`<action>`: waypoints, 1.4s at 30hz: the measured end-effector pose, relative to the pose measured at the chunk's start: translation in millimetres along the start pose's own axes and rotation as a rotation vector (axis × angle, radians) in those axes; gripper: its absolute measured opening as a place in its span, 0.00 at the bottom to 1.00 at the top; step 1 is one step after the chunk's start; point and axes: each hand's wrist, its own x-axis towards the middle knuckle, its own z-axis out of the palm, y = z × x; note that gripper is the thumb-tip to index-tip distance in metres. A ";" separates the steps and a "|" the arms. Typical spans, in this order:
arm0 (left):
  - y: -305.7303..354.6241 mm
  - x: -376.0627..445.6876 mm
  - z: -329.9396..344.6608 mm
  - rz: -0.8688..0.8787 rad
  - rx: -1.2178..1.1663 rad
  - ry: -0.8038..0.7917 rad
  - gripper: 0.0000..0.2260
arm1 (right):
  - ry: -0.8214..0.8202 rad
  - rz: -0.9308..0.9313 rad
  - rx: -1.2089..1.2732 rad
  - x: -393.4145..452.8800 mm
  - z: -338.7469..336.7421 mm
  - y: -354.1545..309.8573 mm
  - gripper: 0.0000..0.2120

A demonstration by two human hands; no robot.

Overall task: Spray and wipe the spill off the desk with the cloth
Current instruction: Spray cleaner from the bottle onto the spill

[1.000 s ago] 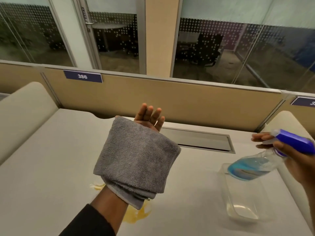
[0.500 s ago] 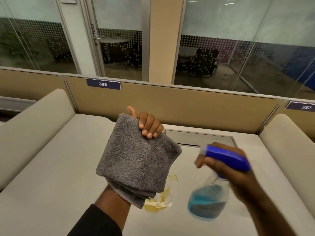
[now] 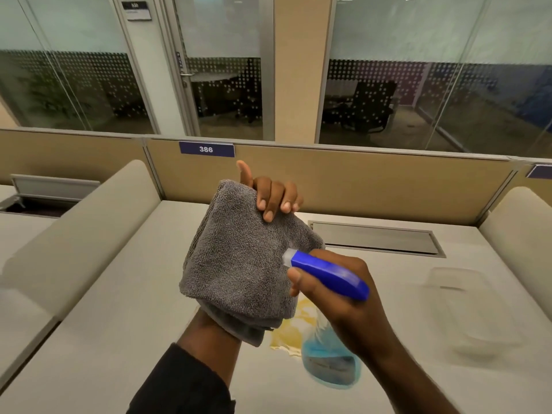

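The left hand [image 3: 273,197] curls its fingers over one folded grey terry cloth [image 3: 242,258]; the right hand [image 3: 337,297] grips one blue-headed clear spray bottle [image 3: 328,358], above one yellow spill [image 3: 291,333] on the beige counter [image 3: 119,339].

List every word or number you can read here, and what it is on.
"386": white digits on the blue plate fixed to the desk divider.
Second blue plate at the right edge: cut off, unreadable.
Door sign at top left: too blurred to read.
Spray bottle: no label visible.
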 end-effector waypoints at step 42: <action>24.6 -14.1 -15.3 -0.029 0.123 0.287 0.33 | 0.022 -0.003 -0.174 -3.1 -5.8 21.8 0.20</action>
